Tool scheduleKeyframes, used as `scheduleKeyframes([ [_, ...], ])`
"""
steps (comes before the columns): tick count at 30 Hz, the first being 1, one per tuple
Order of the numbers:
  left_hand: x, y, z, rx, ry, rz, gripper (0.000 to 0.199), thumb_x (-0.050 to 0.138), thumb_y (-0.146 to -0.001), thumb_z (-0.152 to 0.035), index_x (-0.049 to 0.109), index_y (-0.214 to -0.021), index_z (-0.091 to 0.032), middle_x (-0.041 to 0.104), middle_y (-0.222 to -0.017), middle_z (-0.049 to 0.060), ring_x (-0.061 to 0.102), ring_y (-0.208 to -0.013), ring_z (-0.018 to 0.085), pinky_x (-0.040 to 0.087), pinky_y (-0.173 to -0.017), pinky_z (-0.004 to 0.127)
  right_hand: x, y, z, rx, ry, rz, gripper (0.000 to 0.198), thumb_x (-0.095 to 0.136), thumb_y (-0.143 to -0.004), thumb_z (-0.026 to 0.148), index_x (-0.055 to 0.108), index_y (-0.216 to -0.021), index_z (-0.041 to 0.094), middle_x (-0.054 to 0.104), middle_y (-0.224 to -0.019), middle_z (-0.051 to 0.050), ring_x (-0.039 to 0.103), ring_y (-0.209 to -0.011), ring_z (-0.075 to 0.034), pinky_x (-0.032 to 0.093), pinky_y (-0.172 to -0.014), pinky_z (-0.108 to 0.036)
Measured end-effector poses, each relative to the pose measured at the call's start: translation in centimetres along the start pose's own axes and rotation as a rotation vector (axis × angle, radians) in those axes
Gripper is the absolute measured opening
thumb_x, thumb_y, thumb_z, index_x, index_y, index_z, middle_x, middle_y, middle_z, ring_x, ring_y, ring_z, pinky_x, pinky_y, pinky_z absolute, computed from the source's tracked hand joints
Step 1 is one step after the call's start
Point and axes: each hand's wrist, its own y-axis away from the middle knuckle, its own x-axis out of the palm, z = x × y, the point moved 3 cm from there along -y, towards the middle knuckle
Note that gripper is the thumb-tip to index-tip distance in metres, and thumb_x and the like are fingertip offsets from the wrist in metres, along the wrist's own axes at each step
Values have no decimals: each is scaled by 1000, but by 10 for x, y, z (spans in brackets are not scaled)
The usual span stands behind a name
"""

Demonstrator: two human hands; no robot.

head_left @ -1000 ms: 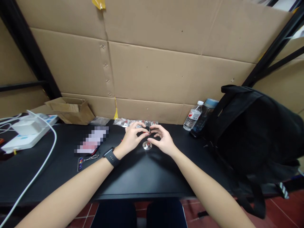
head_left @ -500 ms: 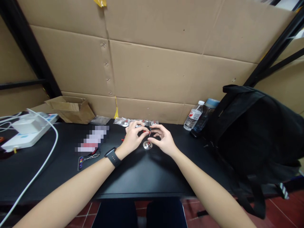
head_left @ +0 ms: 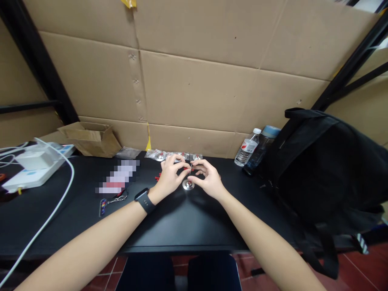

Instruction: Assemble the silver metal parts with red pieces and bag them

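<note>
Above the middle of the black table [head_left: 194, 226], my right hand [head_left: 209, 176] pinches a thin metal disc [head_left: 190, 169], seen edge-on, between thumb and forefinger. From the other side, my left hand [head_left: 173, 173], with a dark watch on its wrist, is closed at the fingertips against the disc's face. What sits in that left pinch is too small to make out; a bit of red shows near it. Just below the fingers, a shiny silver disc with a red centre [head_left: 188, 185] lies on the table. Several small red pieces [head_left: 158, 176] lie beside and partly behind my left hand.
Bagged silver discs [head_left: 159, 155] line the back by the cardboard wall. Left are a paper bag [head_left: 91, 139], a power strip [head_left: 39, 167] with white cables, and a keychain [head_left: 103, 207]. Right stand a water bottle [head_left: 247, 148], a blue-lidded bottle [head_left: 266, 139] and a black backpack [head_left: 327, 178].
Both hands stay almost in place. The disc between them has tilted slightly, and my right fingertips have shifted a little to the left.
</note>
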Motion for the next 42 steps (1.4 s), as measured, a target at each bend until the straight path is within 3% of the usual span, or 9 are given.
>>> scheduleKeyframes([
  [5, -1, 1, 2, 21, -110, -3, 12, 65, -94, -30, 76, -90, -26, 62, -111, 6, 54, -114, 26, 35, -100, 45, -3, -3, -1, 32, 20, 34, 34, 85, -74, 36, 62, -95, 22, 65, -125, -8, 70, -104, -23, 55, -80, -31],
  [8, -2, 0, 3, 11, -120, -4, 12, 66, -94, -30, 76, -91, -27, 62, -111, 6, 53, -115, 26, 35, -99, 45, -6, -5, 1, 23, 88, 59, 21, 73, -87, 40, 65, -95, 22, 65, -118, -7, 67, -103, -22, 55, -75, -30],
  [12, -1, -2, 1, 8, -91, 29, 13, 66, -94, -33, 76, -90, -27, 63, -108, 5, 54, -114, 26, 35, -102, 45, -8, -6, 4, -3, 228, 74, 21, 60, -96, 43, 67, -97, 23, 65, -111, -8, 64, -99, -21, 53, -69, -29],
  [16, 1, -1, 0, 16, -53, 61, 19, 59, -98, -36, 74, -93, -27, 63, -108, 5, 55, -114, 25, 35, -104, 44, -8, -6, 4, -12, 280, 110, 22, 58, -97, 41, 68, -90, 22, 65, -112, -8, 63, -98, -20, 51, -65, -28],
  [20, 7, 2, 5, -26, -24, 131, 31, 40, -106, -35, 68, -117, -28, 61, -123, 6, 52, -119, 24, 36, -102, 43, -11, -7, 5, -48, 361, 107, 18, 59, -94, 33, 67, -83, 21, 67, -107, -7, 64, -95, -20, 51, -68, -30],
  [24, 13, 5, 7, 3, -39, 254, 33, 45, -104, -45, 62, -130, -33, 57, -135, 5, 47, -126, 26, 34, -104, 45, -16, -8, 5, -139, 491, 100, 10, 62, -88, 22, 66, -79, 21, 67, -103, -7, 64, -96, -21, 51, -80, -34],
  [28, 16, 6, 6, 33, -31, 317, 35, 41, -105, -45, 63, -130, -34, 58, -137, 4, 47, -127, 25, 33, -106, 45, -20, -9, 0, -144, 542, 121, 9, 63, -86, 19, 65, -78, 21, 67, -103, -7, 64, -98, -22, 51, -88, -37],
  [33, 21, 8, 10, 56, -85, 394, 31, 50, -101, -46, 67, -124, -32, 60, -133, 5, 47, -124, 28, 36, -102, 46, -22, -9, -7, -131, 582, 140, 9, 64, -85, 19, 66, -77, 22, 66, -109, -7, 63, -105, -23, 50, -93, -39],
  [42, 24, 11, 15, 25, -103, 436, 30, 53, -99, -46, 68, -124, -37, 61, -127, 6, 46, -121, 30, 38, -99, 47, -27, -11, -6, -117, 552, 126, 11, 62, -82, 16, 64, -72, 20, 65, -110, -7, 64, -100, -22, 51, -82, -34],
])
